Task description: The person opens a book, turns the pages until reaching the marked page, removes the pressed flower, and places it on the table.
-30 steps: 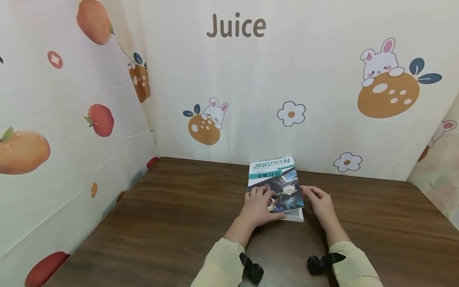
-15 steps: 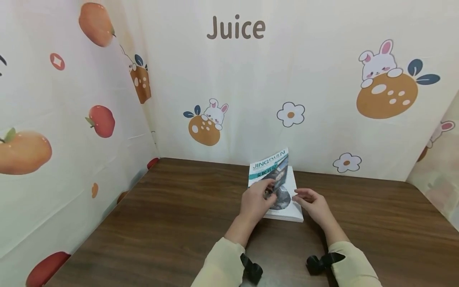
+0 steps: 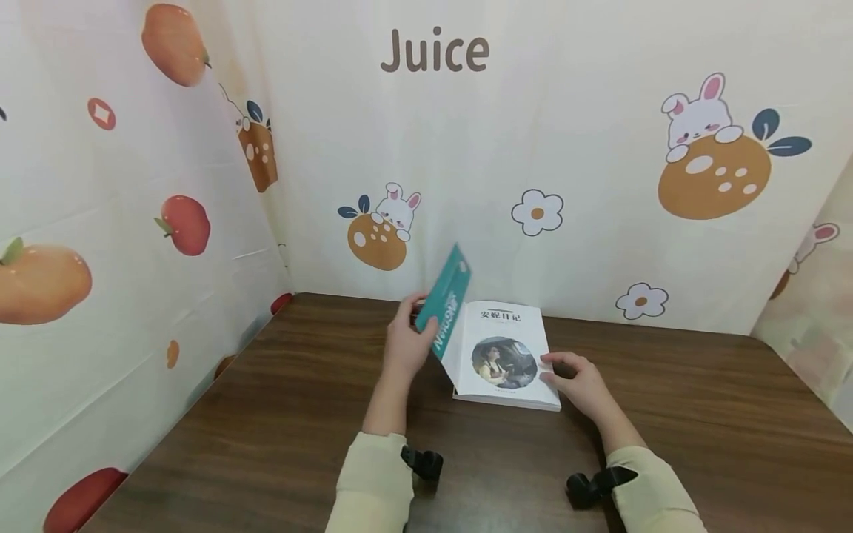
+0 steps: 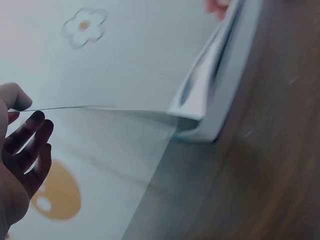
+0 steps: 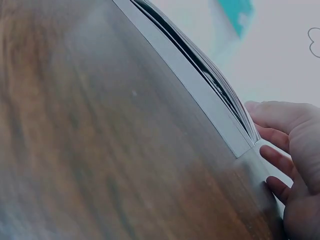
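A paperback book [image 3: 489,377] lies opened on the table, showing a white title page with a round picture. My left hand [image 3: 408,340] pinches its front cover [image 3: 448,300], which stands raised on the left with a teal flap facing me. From the left wrist view, the thumb and index finger [image 4: 34,120] grip the thin cover edge while the other fingers hang loosely curled. My right hand [image 3: 581,381] is at the book's right edge. In the right wrist view, its thumb and fingertips [image 5: 272,112] pinch the corner of several top pages [image 5: 227,87], with a dark gap beneath them.
The brown wooden table [image 3: 280,414] extends around the book on both sides. Behind it hangs a white curtain [image 3: 466,148] printed with fruit, rabbits and flowers, close to the book's far end. Black wrist cameras [image 3: 424,465] are strapped over the sleeves.
My left hand has lifted the front cover from the book and swung it left, uncovering the title page. My right hand has moved slightly left, onto the page edge.
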Available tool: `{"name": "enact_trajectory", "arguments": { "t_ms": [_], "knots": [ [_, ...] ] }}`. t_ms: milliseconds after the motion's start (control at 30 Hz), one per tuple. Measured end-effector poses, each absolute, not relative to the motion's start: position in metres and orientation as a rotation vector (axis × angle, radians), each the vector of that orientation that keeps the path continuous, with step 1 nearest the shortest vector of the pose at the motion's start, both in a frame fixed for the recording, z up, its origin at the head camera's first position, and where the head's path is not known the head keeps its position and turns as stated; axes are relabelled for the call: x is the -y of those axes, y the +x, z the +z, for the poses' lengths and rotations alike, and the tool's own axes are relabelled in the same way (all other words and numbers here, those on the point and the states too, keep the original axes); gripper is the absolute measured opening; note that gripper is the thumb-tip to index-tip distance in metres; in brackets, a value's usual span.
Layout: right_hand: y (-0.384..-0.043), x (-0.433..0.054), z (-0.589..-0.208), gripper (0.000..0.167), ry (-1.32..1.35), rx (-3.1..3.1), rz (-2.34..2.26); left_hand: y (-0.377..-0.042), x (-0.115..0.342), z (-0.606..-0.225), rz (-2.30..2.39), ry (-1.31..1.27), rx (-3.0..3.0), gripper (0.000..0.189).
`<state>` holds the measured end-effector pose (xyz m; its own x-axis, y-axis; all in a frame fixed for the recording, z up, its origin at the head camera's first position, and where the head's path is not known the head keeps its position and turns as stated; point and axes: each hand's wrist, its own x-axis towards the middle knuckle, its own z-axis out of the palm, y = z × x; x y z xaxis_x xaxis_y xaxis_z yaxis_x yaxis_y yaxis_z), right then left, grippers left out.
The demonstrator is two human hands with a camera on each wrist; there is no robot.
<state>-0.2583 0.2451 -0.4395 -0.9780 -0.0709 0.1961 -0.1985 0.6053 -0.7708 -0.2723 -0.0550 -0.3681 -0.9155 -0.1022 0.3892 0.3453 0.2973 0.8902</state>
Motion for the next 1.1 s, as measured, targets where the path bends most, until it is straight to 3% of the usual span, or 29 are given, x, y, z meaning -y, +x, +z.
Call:
{"name": "enact_trajectory", "arguments": {
  "t_ms": [433, 933, 1100],
  "knots": [
    [-0.260, -0.246, -0.439, 0.041, 0.164, 2.734, 1.377, -0.275, 0.120, -0.379, -1.652, -0.075, 2.476, 0.032],
    [-0.260, -0.250, -0.440, 0.040, 0.217, 2.739, 1.319, -0.281, 0.128, -0.415, -1.452, 0.238, 2.788, 0.041],
    [-0.261, -0.253, -0.438, 0.051, 0.295, 2.765, 1.265, -0.279, 0.119, -0.419, -1.189, 0.312, 2.909, 0.050]
  ]
}}
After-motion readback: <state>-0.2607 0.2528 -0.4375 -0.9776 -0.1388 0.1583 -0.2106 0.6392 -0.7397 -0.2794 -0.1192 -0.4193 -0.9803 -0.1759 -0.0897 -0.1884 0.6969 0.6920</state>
